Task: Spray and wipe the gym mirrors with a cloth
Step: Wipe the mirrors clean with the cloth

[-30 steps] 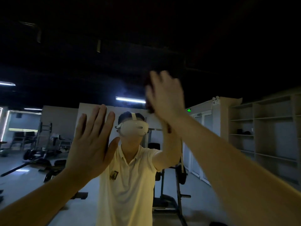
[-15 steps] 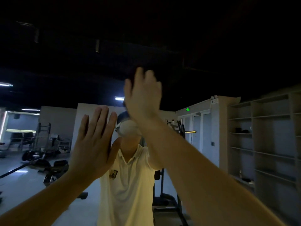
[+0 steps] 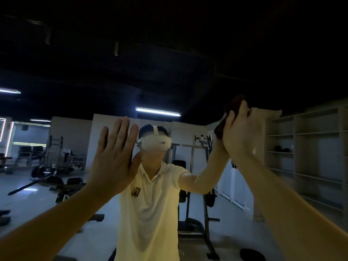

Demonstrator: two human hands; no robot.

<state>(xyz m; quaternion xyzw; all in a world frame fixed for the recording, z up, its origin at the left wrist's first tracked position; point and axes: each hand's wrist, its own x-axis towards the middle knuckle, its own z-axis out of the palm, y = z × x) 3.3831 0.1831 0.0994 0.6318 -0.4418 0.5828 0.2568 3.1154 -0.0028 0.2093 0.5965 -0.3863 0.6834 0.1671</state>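
The gym mirror [image 3: 169,72] fills the view and reflects a dark room. My left hand [image 3: 114,157] lies flat on the glass at centre left, fingers straight and together. At the upper right, my right hand [image 3: 243,134] presses a dark reddish cloth [image 3: 233,104] against the mirror with extended fingers. The cloth shows above and to the left of the hand, and the hand hides the rest of it. No spray bottle is in view.
The mirror reflects a person in a pale shirt [image 3: 150,204], a weight rack [image 3: 192,166], benches and bars on the floor at left [image 3: 56,178], open shelves at right [image 3: 310,147] and ceiling strip lights [image 3: 158,111].
My right hand swept left with the cloth across the middle of the mirror, then back out to the right and slightly lower. My left hand stayed flat in place.
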